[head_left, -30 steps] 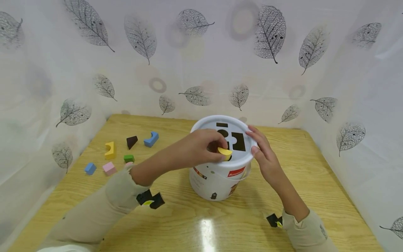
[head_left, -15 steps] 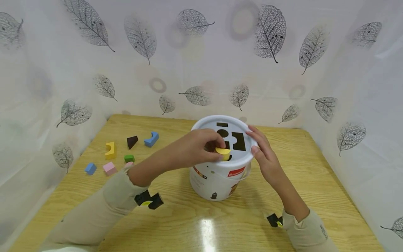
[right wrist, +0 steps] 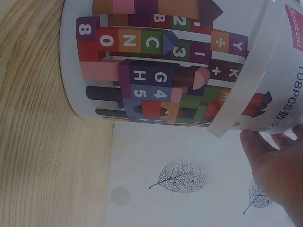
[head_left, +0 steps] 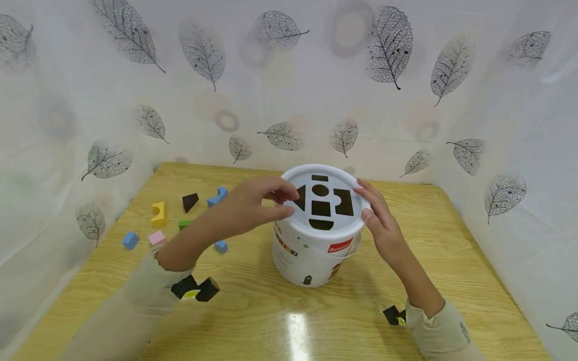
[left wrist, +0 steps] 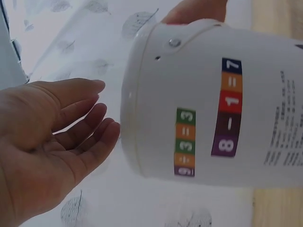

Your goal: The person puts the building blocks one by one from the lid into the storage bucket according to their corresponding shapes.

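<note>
Shifted: my left hand [head_left: 246, 208], fingers relaxed, withdrawn leftward from half-round hole [head_left: 321, 224]; yellow half-round block gone. My right hand [head_left: 383, 223], uncurled, touches right rim of bucket [head_left: 303, 263]; table [head_left: 451, 245] extends right and near.

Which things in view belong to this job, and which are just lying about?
Likely the job's:
bucket
cut-out lid
left hand
right hand
yellow arch block
blue arch block
dark block
pink block
green block
small blue blocks

Merely around:
leaf-print backdrop
table
black wrist gear
</note>
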Demonstrator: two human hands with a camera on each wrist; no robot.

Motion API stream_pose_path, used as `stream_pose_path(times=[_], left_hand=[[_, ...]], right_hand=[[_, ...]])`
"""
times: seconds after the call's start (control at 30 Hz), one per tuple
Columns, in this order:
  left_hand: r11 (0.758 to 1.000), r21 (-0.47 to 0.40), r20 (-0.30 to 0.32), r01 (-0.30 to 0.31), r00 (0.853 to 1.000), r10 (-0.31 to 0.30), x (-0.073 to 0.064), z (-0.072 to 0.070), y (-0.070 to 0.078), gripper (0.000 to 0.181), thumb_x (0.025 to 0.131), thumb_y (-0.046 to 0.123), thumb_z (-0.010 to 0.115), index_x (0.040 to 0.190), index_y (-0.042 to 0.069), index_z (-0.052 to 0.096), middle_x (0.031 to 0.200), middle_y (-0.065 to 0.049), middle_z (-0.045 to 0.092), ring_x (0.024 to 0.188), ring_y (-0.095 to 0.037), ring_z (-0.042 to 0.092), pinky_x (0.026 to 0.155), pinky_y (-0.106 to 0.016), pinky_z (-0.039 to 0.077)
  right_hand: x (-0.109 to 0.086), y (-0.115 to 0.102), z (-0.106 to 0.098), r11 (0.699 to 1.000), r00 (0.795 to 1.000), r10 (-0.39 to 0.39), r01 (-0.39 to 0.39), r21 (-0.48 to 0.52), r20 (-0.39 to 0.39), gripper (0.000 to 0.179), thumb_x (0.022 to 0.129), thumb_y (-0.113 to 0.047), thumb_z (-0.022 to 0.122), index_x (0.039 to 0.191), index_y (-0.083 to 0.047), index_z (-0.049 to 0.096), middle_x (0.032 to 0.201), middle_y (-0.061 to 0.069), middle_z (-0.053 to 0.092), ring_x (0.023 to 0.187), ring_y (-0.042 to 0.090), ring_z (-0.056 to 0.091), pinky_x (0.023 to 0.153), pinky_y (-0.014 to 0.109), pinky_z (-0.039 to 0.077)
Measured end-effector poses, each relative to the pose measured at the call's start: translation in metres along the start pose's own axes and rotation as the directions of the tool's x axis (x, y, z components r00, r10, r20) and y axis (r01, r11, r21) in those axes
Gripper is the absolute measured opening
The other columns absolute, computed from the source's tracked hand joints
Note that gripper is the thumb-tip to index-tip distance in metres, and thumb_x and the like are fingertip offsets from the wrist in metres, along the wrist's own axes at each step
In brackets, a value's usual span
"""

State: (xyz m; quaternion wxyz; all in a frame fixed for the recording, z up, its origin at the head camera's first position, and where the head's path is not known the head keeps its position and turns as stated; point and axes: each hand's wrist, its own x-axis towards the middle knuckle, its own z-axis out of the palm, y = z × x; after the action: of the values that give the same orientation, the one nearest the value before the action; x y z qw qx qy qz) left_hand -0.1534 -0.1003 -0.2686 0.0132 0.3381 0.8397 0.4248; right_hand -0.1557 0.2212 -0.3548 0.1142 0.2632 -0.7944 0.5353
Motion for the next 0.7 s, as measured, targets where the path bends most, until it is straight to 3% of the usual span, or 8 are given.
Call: stream_pose_path(times=[0.13, 0.27, 0.43, 0.7], left_hand=[[1.000, -0.023, -0.056, 0.019, 0.998, -0.020, -0.013, -0.011, -0.011, 0.025, 0.094, 0.019, 0.072, 0.118, 0.012, 0.068, 0.117, 0.001, 0.067, 0.107, -0.015, 0.063, 0.099, -0.037, 0.053], [0.995, -0.040, -0.082, 0.090, 0.992, -0.093, -0.028, -0.019, -0.028, 0.024, 0.095, 0.026, 0.071, 0.118, 0.019, 0.067, 0.118, 0.005, 0.066, 0.108, -0.013, 0.063, 0.099, -0.039, 0.052], [0.990, -0.047, -0.120, 0.132, 0.983, -0.136, -0.046, -0.022, -0.056, 0.025, 0.096, 0.027, 0.071, 0.118, 0.016, 0.067, 0.119, 0.001, 0.065, 0.109, -0.016, 0.064, 0.100, -0.042, 0.053], [0.970, -0.055, -0.132, 0.238, 0.961, -0.243, -0.077, -0.022, -0.093, 0.027, 0.100, 0.028, 0.066, 0.121, 0.012, 0.065, 0.118, -0.003, 0.064, 0.111, -0.018, 0.062, 0.095, -0.025, 0.052]], right_hand=[[0.000, 0.000, 0.000, 1.000, 1.000, 0.007, -0.007, 0.001, -0.004, 0.045, 0.107, -0.013, 0.038, 0.151, -0.008, 0.043, 0.165, 0.002, 0.026, 0.154, 0.018, 0.018, 0.115, 0.014, 0.029], [0.000, 0.001, 0.000, 1.000, 1.000, 0.008, -0.008, 0.001, -0.004, 0.045, 0.107, -0.013, 0.038, 0.151, -0.008, 0.043, 0.165, 0.002, 0.026, 0.154, 0.016, 0.018, 0.115, 0.013, 0.029], [0.001, 0.001, 0.000, 1.000, 1.000, -0.002, 0.002, 0.001, -0.004, 0.045, 0.107, -0.012, 0.038, 0.151, -0.009, 0.044, 0.165, 0.003, 0.026, 0.154, 0.015, 0.018, 0.114, 0.013, 0.030], [0.000, 0.002, 0.001, 1.000, 1.000, 0.009, -0.009, -0.006, -0.006, 0.045, 0.107, -0.014, 0.038, 0.151, -0.011, 0.044, 0.165, -0.001, 0.026, 0.154, 0.015, 0.020, 0.113, 0.013, 0.030]])
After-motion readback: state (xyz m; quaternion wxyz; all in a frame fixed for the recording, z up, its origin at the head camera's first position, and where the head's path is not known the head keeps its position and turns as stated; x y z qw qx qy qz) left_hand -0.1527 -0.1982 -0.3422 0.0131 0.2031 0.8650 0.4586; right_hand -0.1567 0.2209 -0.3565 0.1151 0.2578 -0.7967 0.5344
